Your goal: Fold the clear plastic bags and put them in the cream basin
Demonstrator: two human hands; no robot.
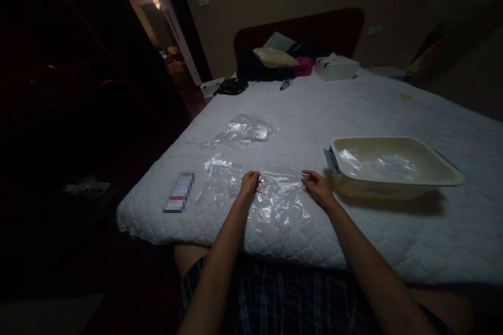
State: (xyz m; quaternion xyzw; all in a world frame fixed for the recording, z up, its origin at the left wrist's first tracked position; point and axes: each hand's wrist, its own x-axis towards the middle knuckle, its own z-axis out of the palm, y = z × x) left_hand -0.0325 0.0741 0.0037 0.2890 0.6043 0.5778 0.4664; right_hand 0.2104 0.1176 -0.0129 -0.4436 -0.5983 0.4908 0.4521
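Observation:
A clear plastic bag [281, 201] lies flat on the white quilted mattress [373, 225] in front of me. My left hand [249, 183] pinches its upper left edge. My right hand [317, 186] pinches its upper right edge. Just left of the left hand lies a second crumpled clear bag [220, 175]. A third clear bag [243, 131] rests farther back on the mattress.
A cream plastic tub [436, 180] with clear plastic inside stands to the right of my right hand. A small flat packet [179, 192] lies near the mattress's left edge. Pillows, dark clothes and a white box [337, 68] sit at the headboard. Dark floor lies to the left.

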